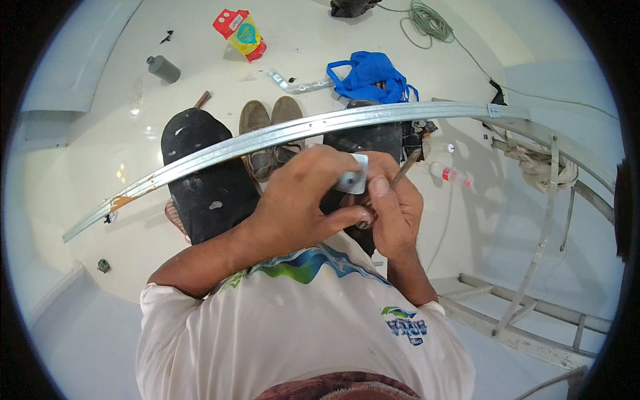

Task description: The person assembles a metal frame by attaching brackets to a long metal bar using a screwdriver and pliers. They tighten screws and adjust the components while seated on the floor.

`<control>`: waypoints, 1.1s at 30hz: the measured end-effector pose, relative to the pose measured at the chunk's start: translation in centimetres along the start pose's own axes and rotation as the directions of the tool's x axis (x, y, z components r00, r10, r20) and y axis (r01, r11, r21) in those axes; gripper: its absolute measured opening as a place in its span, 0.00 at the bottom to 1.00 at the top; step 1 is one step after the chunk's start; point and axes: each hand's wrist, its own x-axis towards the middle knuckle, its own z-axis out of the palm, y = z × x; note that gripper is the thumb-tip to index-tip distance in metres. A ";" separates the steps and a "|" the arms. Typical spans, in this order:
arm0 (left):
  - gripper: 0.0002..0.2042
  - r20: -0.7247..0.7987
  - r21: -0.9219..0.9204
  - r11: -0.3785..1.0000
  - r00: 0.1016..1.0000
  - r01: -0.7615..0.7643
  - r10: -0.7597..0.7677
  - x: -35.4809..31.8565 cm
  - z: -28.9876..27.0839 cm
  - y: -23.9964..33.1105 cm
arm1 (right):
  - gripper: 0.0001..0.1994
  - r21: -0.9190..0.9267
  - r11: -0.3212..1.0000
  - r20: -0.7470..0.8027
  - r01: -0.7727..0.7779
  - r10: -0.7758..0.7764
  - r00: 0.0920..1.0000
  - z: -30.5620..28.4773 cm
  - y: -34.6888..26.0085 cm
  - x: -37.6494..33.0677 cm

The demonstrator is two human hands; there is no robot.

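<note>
Both my hands meet in front of my lap. My left hand (303, 190) is closed on a small flat silver metal bracket (353, 177) with a dark hole in it, and its thumb presses near a small dark round end piece (363, 223). In my right hand (398, 213) a thin brownish rod (405, 170) is pinched between thumb and fingers, its upper end poking out; whether it joins the bracket is hidden by the fingers. A long silver metal channel (267, 139) lies across my knees, just beyond the hands.
On the floor ahead are brown shoes (255, 119), a blue bag (370, 77), a grey bottle (164, 69), a red-yellow packet (243, 35) and coiled cable (430, 23). To the right lie a clear plastic bottle (448, 174) and a metal ladder (527, 307).
</note>
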 end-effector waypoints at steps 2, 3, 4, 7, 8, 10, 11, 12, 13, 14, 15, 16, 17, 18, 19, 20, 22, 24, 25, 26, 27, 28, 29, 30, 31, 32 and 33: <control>0.28 -0.064 0.011 1.000 0.998 0.005 -0.004 -1.0 -0.5 -0.5 | 0.10 -0.107 0.990 0.105 0.096 -0.085 0.991 0.7 -0.2 0.5; 0.28 -0.096 0.015 1.000 0.995 0.006 -0.005 -1.4 -0.8 -0.7 | 0.08 -0.129 0.985 0.100 0.110 -0.098 0.990 0.8 0.3 0.8; 0.25 -0.074 -0.048 0.995 0.993 0.089 -0.092 -1.6 -1.1 -0.6 | 0.06 -0.153 0.980 0.098 0.126 -0.111 0.989 0.9 0.7 1.2; 0.18 0.036 -0.247 0.902 0.934 0.354 -0.356 -1.8 -2.0 -0.3 | 0.04 -0.206 0.976 -0.040 -0.064 0.057 0.998 2.6 0.1 1.6; 0.16 0.092 -0.315 0.835 0.890 0.451 -0.446 -1.7 -2.2 -0.2 | 0.08 -0.153 0.984 -0.113 -0.085 0.068 0.991 3.2 0.3 2.2; 0.15 0.154 -0.360 0.740 0.818 0.568 -0.554 -1.3 -2.7 -0.1 | 0.08 -0.012 0.983 -0.082 -0.183 0.182 0.980 3.0 0.8 3.0; 0.16 0.153 -0.344 0.727 0.799 0.595 -0.582 -1.1 -2.9 0.0 | 0.09 0.058 0.971 -0.063 -0.233 0.236 0.970 2.8 1.2 3.3; 0.17 0.151 -0.327 0.712 0.778 0.621 -0.609 -0.8 -3.2 0.0 | 0.07 0.100 0.970 -0.074 -0.220 0.228 0.971 2.9 1.9 3.6; 0.20 0.167 -0.200 0.761 0.787 0.617 -0.595 -0.5 -3.7 0.1 | 0.07 0.077 0.968 -0.082 -0.239 0.245 0.966 3.0 1.8 4.0; 0.23 0.185 -0.070 0.797 0.793 0.600 -0.581 -0.2 -4.2 0.2 | 0.06 0.053 0.964 -0.090 -0.259 0.263 0.961 3.0 1.6 4.3; 0.27 0.205 0.060 0.821 0.798 0.568 -0.567 0.0 -4.5 0.1 | 0.06 0.030 0.960 -0.100 -0.279 0.281 0.955 3.1 1.6 4.6; 0.31 0.136 0.103 0.866 0.856 0.489 -0.499 -0.1 -4.6 0.1 | 0.06 0.033 0.971 -0.112 -0.238 0.240 0.964 3.1 1.9 4.8; 0.35 0.072 0.152 0.901 0.905 0.406 -0.420 -0.1 -4.5 0.1 | 0.06 -0.003 0.972 -0.143 -0.235 0.232 0.962 3.0 1.8 4.9; 0.39 0.014 0.204 0.925 0.944 0.321 -0.331 -0.1 -4.5 0.0 | 0.06 -0.040 0.972 -0.173 -0.232 0.222 0.959 3.0 1.7 5.0; 0.41 -0.020 0.325 0.929 0.983 0.176 -0.180 -0.2 -4.8 -0.6 | 0.07 -0.076 0.970 -0.197 -0.230 0.212 0.957 3.0 1.7 5.2; 0.43 -0.023 0.438 0.899 1.000 0.024 -0.015 0.1 -5.3 -1.6 | 0.07 -0.062 0.972 -0.212 -0.226 0.209 0.955 2.9 1.8 5.5; 0.44 -0.005 0.492 0.861 0.989 -0.128 0.150 0.6 -5.5 -2.9 | 0.07 -0.035 0.975 -0.234 -0.219 0.205 0.950 2.5 2.0 5.9; 0.40 0.075 0.461 0.873 0.988 -0.156 0.137 0.6 -5.1 -4.6 | 0.04 -0.007 0.978 -0.257 -0.208 0.200 0.946 2.9 2.4 5.9; 0.39 0.116 0.445 0.879 0.985 -0.169 0.131 0.4 -4.9 -5.4 | 0.03 0.007 0.979 -0.268 -0.203 0.198 0.943 3.0 2.6 5.9; 0.38 0.116 0.435 0.891 0.989 -0.129 0.087 0.1 -4.7 -5.9 | 0.03 0.003 0.976 -0.260 -0.218 0.212 0.942 3.1 2.7 6.1; 0.36 0.116 0.424 0.901 0.992 -0.088 0.043 -0.1 -4.6 -6.3 | 0.03 -0.001 0.972 -0.251 -0.233 0.226 0.941 3.1 2.8 6.3; 0.35 0.116 0.411 0.910 0.993 -0.047 -0.002 -0.2 -4.4 -6.4 | 0.03 -0.007 0.968 -0.245 -0.250 0.240 0.939 3.0 2.9 6.3; 0.35 0.129 0.431 0.901 0.992 -0.040 -0.018 -0.2 -4.3 -6.3 | 0.04 -0.010 0.965 -0.250 -0.260 0.250 0.936 3.0 3.0 6.3; 0.35 0.140 0.451 0.892 0.990 -0.033 -0.034 0.0 -4.2 -6.0 | 0.04 -0.012 0.962 -0.254 -0.271 0.259 0.932 3.0 3.0 6.2; 0.35 0.148 0.476 0.879 0.988 -0.025 -0.052 0.2 -4.2 -5.8 | 0.05 -0.014 0.960 -0.252 -0.280 0.268 0.930 3.0 3.0 6.2; 0.34 0.153 0.489 0.872 0.987 -0.034 -0.048 0.2 -4.1 -6.0 | 0.05 0.006 0.962 -0.250 -0.272 0.265 0.931 2.9 3.2 6.2; 0.34 0.158 0.502 0.864 0.986 -0.042 -0.044 0.1 -4.0 -6.3 | 0.06 0.026 0.964 -0.247 -0.264 0.262 0.933 2.7 3.6 6.1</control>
